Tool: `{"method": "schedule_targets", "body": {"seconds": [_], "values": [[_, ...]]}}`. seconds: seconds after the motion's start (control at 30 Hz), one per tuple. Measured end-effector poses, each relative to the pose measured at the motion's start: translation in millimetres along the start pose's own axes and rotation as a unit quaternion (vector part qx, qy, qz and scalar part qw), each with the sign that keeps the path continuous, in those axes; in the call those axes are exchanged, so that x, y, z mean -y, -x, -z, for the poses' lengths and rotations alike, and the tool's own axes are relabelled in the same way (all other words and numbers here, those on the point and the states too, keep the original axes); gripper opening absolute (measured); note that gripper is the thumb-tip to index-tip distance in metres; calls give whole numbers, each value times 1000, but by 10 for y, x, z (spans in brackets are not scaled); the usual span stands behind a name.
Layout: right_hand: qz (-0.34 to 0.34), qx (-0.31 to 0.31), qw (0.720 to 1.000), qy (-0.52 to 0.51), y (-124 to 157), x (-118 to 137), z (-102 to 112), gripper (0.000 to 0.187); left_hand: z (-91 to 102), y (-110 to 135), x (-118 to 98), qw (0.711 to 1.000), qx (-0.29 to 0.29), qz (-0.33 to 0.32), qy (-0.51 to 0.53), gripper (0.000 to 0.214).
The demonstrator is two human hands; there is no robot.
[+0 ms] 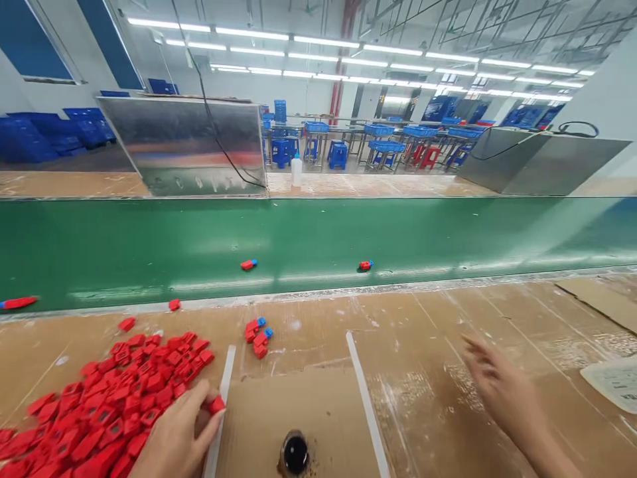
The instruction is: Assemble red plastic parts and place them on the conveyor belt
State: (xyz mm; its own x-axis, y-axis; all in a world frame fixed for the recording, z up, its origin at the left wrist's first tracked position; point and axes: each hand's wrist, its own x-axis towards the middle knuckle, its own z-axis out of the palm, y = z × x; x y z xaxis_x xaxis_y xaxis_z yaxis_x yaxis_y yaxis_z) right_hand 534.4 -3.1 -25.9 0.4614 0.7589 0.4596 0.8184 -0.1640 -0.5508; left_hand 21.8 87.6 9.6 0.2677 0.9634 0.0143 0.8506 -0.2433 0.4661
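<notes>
Nearest to the camera, at the near left, the left hand has its thumb and fingers closed on one small red plastic part, pinching it at the edge. This hand is just beside a big heap of red plastic parts, which fills the near left corner of the bench. The right hand is on the right, a little blurred, with its fingers open and spread. It holds nothing and is above the brown cardboard bench cover.

Between the hands lies a cardboard sheet with two white plastic strips along its sides. A round, glossy black object is at its near edge, but one cannot tell what it is.

Most red parts are in the heap, and only a few lie apart from it. A small group of red parts with blue pieces lies just beyond the heap, on the bench. Farther on, the green conveyor belt carries two small red-and-blue parts well apart from each other, and a longer red-and-blue part at its left end. A printed paper sheet is at the right edge. Beyond the belt stand a white plastic bottle, a stainless steel panel, and blue stools.
</notes>
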Motion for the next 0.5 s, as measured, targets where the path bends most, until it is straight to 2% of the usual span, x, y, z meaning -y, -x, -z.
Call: {"method": "schedule_targets", "body": {"seconds": [0.03,0.07,0.17,0.27,0.33,0.4,0.5], "values": [[35,65,996,46,-244,-7,-208,33,-49,21,0,999,-17,16,41,15],[50,98,992,64,-503,6,-433,34,-90,43,-10,996,-35,31,76,16],[70,131,984,99,-1223,114,-1098,44,-139,104,-75,986,-67,56,142,31],[81,163,975,126,-1643,194,-1512,43,-95,163,-156,984,-65,67,153,28],[87,183,970,137,-1753,190,-1599,37,-62,219,-215,981,-66,96,153,24],[89,193,966,147,-1789,150,-1582,30,-58,290,-277,970,-64,142,186,23],[80,199,963,162,-1762,95,-1456,20,-105,416,-360,932,-69,199,296,26]]}}
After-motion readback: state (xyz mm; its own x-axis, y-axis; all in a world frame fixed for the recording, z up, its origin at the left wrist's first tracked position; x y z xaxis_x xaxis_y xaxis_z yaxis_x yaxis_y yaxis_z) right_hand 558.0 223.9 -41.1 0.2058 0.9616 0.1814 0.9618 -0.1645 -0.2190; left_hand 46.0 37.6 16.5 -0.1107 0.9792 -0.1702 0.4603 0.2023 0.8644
